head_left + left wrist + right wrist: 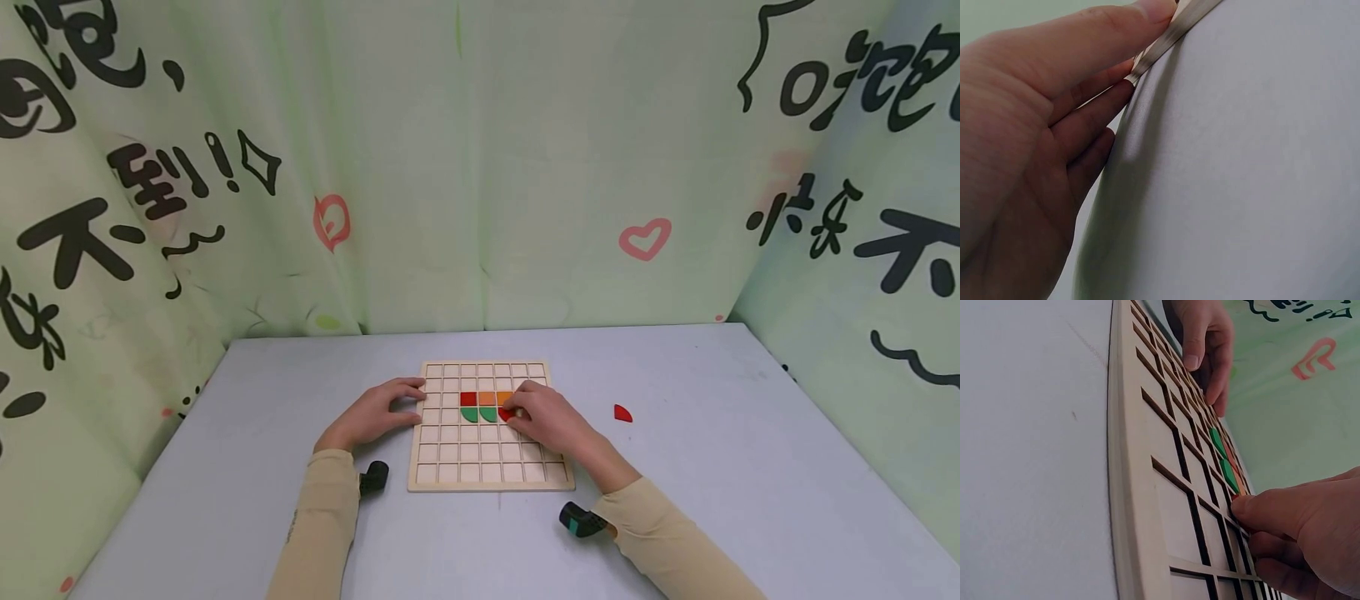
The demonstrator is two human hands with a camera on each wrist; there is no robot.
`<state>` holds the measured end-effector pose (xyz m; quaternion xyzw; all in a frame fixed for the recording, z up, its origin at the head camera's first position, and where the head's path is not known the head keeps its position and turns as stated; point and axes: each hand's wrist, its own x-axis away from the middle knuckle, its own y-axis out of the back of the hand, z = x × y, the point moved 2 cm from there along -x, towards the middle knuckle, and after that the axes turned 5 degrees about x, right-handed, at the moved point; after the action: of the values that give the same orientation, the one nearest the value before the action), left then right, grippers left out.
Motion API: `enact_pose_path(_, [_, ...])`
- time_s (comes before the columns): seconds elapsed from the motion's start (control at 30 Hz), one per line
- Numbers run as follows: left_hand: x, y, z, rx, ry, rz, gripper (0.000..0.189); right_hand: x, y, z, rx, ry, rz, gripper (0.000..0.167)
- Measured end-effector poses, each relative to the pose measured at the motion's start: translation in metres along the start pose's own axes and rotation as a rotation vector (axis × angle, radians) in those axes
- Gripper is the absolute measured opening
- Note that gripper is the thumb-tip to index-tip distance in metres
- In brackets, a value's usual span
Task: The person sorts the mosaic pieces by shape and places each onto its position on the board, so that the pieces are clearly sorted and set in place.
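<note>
A wooden grid board [491,487] lies on the white table. My left hand [372,412] touches its left edge, fingers and thumb extended and spread apart; in the left wrist view, the thumb [1104,28] meets the board's rim. Over the board's middle, my right hand [553,423] pinches a red piece [506,413] at a cell right of two green quarter-round pieces [478,415]. The fingertips partly cover that red piece. Directly above the green row sit a red square [468,399] and orange squares [487,398], the rightmost partly behind the right hand.
One loose red quarter-round piece [622,413] lies on the table to the right of the board. A pale green curtain [480,167] with black writing and hearts hangs behind the table and along both sides. Black wrist devices sit at both sleeves.
</note>
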<state>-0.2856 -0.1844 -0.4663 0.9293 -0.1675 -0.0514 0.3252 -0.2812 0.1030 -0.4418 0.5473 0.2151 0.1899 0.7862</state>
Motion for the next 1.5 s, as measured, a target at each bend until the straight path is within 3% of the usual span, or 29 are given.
enact_pose_path(0.87, [0.001,0.0005,-0.0029,0.002,0.011,0.001,0.038,-0.0017,-0.0002,-0.0007,-0.028,-0.038,-0.006,0.016])
enact_pose_path(1.5, [0.0007,0.0008,-0.0013,-0.013,-0.011,0.004,0.037,0.0054,0.0033,-0.0077,-0.063,-0.076,-0.105,0.016])
